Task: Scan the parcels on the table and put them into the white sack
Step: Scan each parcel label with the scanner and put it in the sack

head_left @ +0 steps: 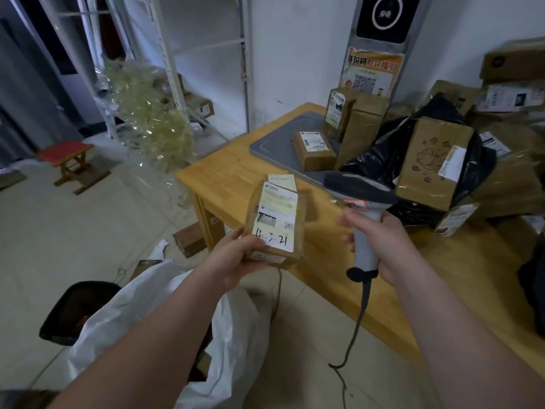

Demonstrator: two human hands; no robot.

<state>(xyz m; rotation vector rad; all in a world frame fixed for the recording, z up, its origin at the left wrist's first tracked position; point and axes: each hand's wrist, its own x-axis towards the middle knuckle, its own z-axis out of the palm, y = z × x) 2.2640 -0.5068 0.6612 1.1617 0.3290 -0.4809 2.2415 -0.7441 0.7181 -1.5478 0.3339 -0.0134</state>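
Note:
My left hand (236,258) grips a small brown parcel (275,222) by its lower left corner, label side up, over the table's near corner. My right hand (380,243) holds a grey barcode scanner (361,199) by the handle, its head tipped toward the parcel's label. The scanner's cable hangs down to the floor. The white sack (236,329) lies open on the floor under my left forearm. Many more parcels (430,163) are heaped on the wooden table (224,178) at the right.
A grey pad (274,146) with a small box (314,149) lies at the table's far end, before a tall kiosk (380,48). On the floor stand a black bin (73,308), a red stool (70,157), a loose box (188,240) and clear wrapping by white shelves.

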